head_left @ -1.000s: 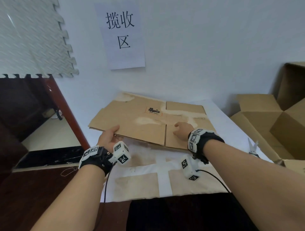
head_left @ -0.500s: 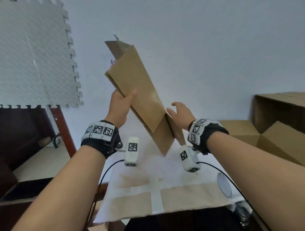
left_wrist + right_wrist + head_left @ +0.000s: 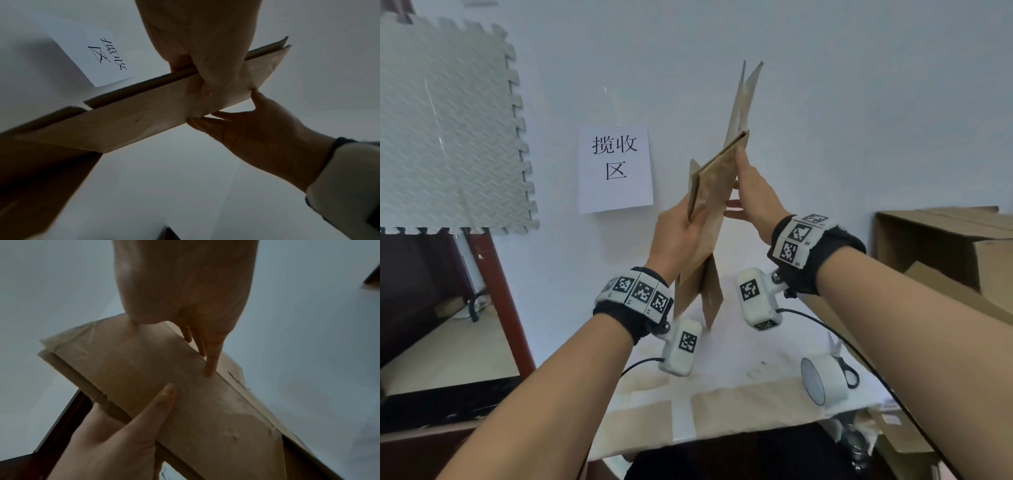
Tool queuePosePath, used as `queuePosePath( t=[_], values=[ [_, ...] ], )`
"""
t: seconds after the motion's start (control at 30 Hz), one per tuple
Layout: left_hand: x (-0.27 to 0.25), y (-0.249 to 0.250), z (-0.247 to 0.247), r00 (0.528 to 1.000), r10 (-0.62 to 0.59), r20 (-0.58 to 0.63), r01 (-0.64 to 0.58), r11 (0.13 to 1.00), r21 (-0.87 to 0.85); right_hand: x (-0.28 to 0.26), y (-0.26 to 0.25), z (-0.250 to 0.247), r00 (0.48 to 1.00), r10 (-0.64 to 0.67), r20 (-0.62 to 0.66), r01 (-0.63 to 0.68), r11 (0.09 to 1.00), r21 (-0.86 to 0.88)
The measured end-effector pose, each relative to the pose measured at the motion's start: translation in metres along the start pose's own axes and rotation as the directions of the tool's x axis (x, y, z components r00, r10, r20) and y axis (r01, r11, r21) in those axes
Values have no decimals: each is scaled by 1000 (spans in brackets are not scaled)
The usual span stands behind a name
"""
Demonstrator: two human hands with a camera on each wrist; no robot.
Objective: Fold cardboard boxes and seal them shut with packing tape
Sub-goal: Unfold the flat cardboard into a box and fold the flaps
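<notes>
A flattened brown cardboard box (image 3: 717,181) stands almost upright and edge-on above the table, with its lower flaps splayed. My left hand (image 3: 678,236) grips its left edge, thumb on the near face. My right hand (image 3: 753,192) presses straight fingers against the right face. The left wrist view shows the left hand (image 3: 205,65) clamped on the double-layered cardboard (image 3: 144,113), with the right hand (image 3: 257,133) touching its folded edge. From the right wrist, straight fingers (image 3: 211,361) rest along a crease of the cardboard (image 3: 164,378); the left hand (image 3: 123,434) lies below it.
A roll of packing tape (image 3: 823,380) and scissors (image 3: 840,356) lie on the white-covered table (image 3: 722,377) at the right. Opened cardboard boxes (image 3: 945,246) stand to the right. A paper sign (image 3: 615,168) hangs on the wall behind. Dark wooden furniture (image 3: 510,308) stands to the left.
The flat box was lifted off the table, then turned from a leftward lean to nearly upright. My right hand moved up onto its right face, and my left hand shifted lower on the edge.
</notes>
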State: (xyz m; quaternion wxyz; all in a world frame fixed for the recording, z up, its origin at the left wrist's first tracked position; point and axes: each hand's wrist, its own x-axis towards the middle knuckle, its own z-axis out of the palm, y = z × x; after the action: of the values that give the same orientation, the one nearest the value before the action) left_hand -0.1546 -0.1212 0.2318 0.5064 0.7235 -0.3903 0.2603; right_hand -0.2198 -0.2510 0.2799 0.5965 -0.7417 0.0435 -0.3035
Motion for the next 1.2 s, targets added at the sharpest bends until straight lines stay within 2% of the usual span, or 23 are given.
queuePosePath(
  t=[0.13,0.23,0.3,0.37,0.47,0.6,0.7,0.77,0.83,0.97,1.13,1.2],
  values=[
    [-4,5,-2,989,144,-15,-140,980,143,-3,-8,-9,999,-9,37,4,991,134],
    [-18,-7,0,984,176,31,-179,965,192,-5,-6,-18,998,17,56,-29,974,223],
    [-35,-15,4,979,186,82,-199,957,209,-9,-1,-26,994,69,81,-85,972,218],
    [-53,-22,9,968,208,143,-231,957,175,-15,10,-30,983,158,95,-173,968,182],
    [-69,-41,16,941,201,273,-245,959,141,-23,27,-34,962,271,39,-273,947,170],
    [-80,-54,26,847,124,516,-306,909,283,-34,51,-38,944,328,-46,-325,944,57],
    [-82,-63,29,763,65,643,-346,882,321,-33,70,-40,934,267,-239,-266,963,37],
    [-81,-74,30,740,6,673,-331,873,357,-43,67,-40,920,195,-341,-210,978,-5],
    [-79,-84,30,742,-33,670,-311,868,387,-61,57,-37,911,138,-388,-160,987,-23],
    [-77,-89,32,778,-49,627,-293,854,431,-82,61,-34,920,18,-391,-37,998,-42],
    [-76,-79,42,792,-60,607,-290,839,461,-91,66,-48,898,-123,-422,96,992,-86],
    [-75,-72,47,794,-68,605,-287,834,470,-93,70,-55,898,-148,-414,110,987,-114]
  ],
)
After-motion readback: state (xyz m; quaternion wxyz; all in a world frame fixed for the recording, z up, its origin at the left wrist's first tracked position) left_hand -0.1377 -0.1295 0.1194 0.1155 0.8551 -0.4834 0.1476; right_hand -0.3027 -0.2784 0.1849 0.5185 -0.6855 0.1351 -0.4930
